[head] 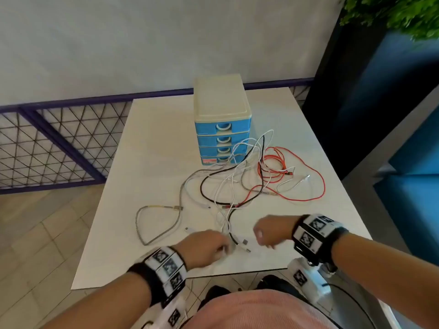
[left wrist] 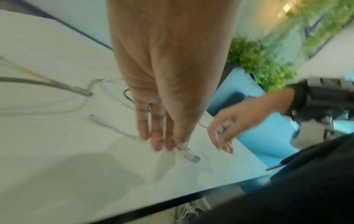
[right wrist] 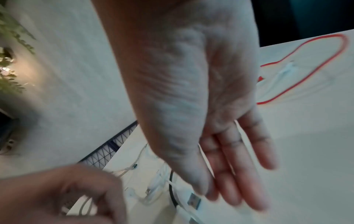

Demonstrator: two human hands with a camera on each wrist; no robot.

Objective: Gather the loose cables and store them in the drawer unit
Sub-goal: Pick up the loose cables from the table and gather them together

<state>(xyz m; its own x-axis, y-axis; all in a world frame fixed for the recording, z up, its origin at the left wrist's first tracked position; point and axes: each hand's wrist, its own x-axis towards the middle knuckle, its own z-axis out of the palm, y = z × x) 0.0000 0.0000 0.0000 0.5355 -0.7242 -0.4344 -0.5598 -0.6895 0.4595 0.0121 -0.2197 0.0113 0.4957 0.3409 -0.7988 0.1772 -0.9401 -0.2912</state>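
Note:
A blue and cream drawer unit (head: 222, 115) stands at the back middle of the white table (head: 154, 162), all drawers closed. In front of it lies a tangle of loose cables: a red cable (head: 316, 176) (right wrist: 306, 60) on the right, a black cable (head: 206, 184), white ones, and a braided grey cable (head: 161, 224) on the left. My left hand (head: 209, 245) (left wrist: 168, 144) pinches a white cable near its USB plug (left wrist: 189, 156), close to the table's front edge. My right hand (head: 266, 236) (right wrist: 229, 189) hovers beside it, fingers straight, holding nothing.
The table's front edge (head: 213, 273) is just under my wrists. A purple mesh railing (head: 59, 143) runs along the left and back. A dark blue panel (head: 380, 115) and a green plant (head: 392, 13) stand at the right.

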